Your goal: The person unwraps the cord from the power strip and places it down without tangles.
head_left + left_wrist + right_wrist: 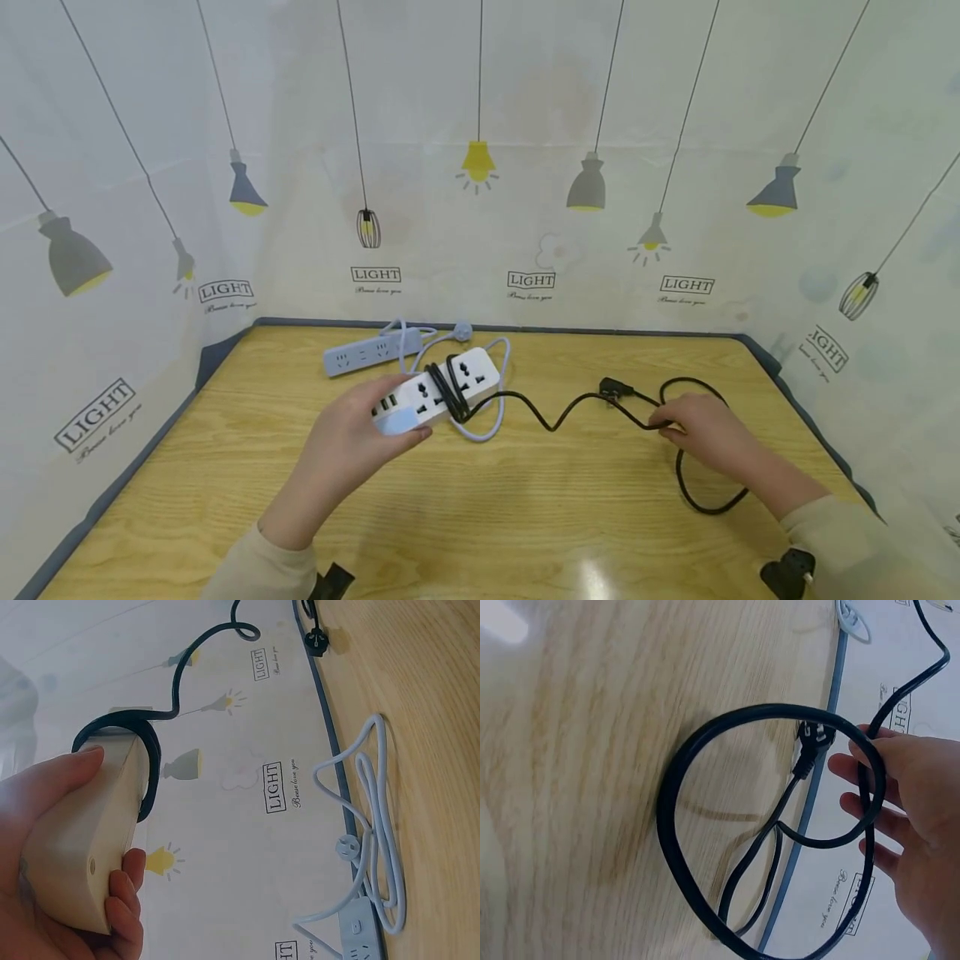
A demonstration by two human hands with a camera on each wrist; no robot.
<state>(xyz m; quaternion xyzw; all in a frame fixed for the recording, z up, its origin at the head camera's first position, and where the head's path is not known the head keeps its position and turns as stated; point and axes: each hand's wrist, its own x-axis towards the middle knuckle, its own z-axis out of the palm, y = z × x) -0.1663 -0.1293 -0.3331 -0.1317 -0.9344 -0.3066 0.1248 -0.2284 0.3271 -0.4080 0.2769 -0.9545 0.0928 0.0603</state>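
Note:
My left hand [352,429] grips a white power strip [480,369] by its near end, thumb on one side and fingers curled round the other. Several turns of its black cord [553,427] wrap the strip's middle. From there the cord runs in a wavy line to my right hand [701,429], which pinches it between thumb and fingers. In the right wrist view, a big loop of the black cord [676,847] hangs by the right hand. The cord's black plug [815,739] shows behind that loop, and lies left of the right hand in the head view.
A pale blue power strip [363,354] lies at the back left of the wooden table [525,517], with its pale cord [491,433] looped and its round plug [462,332] near the back edge. A cloth backdrop [442,275] printed with lamps encloses the table's back and sides.

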